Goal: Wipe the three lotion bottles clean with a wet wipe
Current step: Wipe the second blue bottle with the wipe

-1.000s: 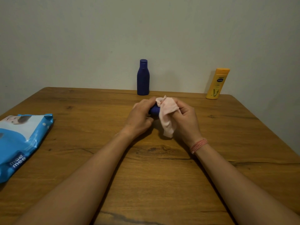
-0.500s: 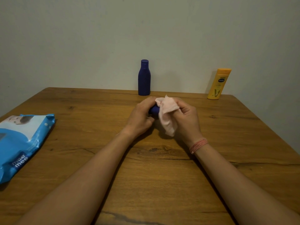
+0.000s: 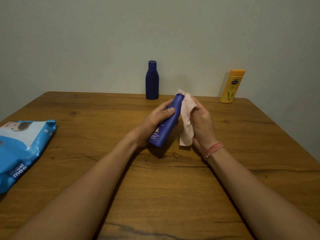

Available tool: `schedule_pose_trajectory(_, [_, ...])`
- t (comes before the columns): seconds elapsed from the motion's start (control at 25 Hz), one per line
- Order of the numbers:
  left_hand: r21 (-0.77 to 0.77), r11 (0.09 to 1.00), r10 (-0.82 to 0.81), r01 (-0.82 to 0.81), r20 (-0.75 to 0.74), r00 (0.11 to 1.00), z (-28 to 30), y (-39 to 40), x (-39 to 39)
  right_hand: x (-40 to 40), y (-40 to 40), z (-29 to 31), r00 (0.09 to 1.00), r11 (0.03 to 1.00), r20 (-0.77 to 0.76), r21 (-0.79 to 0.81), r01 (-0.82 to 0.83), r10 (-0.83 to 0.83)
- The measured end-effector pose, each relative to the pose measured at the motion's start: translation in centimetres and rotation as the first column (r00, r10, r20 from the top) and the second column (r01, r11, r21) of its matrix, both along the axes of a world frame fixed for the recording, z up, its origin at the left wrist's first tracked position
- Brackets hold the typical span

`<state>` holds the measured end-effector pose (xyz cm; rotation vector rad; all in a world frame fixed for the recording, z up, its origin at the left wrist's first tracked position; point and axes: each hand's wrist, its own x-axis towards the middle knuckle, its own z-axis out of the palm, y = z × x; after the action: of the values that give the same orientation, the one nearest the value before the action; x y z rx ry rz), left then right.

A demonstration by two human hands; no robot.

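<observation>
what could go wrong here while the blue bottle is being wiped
The left hand holds the tilted blue bottle above the table; a wet surface might let it slip. The wipe in the right hand hangs loose and may drag on the wood.

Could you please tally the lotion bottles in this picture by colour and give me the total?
Dark blue plastic lotion bottles: 2, one gripped by the left hand at, one upright at the table's far edge.
Yellow plastic lotion bottles: 1, upright at the far right.
Total: 3
</observation>
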<state>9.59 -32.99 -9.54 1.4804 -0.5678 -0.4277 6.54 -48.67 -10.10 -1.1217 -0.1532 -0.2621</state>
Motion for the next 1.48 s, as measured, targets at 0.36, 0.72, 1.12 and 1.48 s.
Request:
schedule_pose_trajectory(0.36, [-0.052, 0.974, -0.228, 0.222, -0.274, 0.934, 0.2, 1.1, 0.6, 0.0, -0.5, 0.0, 0.999, 1.0, -0.052, 0.01, -0.003, 0.003])
schedule_pose_trajectory(0.72, [0.333, 0.922, 0.072, -0.199, 0.359, 0.931, 0.0, -0.2, 0.2, -0.1, -0.8, 0.4, 0.983, 0.985, -0.08, -0.057, 0.162, -0.166])
schedule_pose_trajectory(1.12, [0.283, 0.874, 0.126, -0.394, 0.652, 0.747, -0.6, 0.4, 0.5, 0.5, -1.0, 0.2, 0.978, 0.978, -0.009, -0.015, 0.208, -0.208])
schedule_pose_trajectory(1.48, [-0.03, 0.994, 0.111, -0.107, 0.149, 0.983, -0.4, 0.8, 0.7, 1.1, -1.6, -0.6, 0.99, 0.968, -0.095, 0.219, 0.126, -0.108])
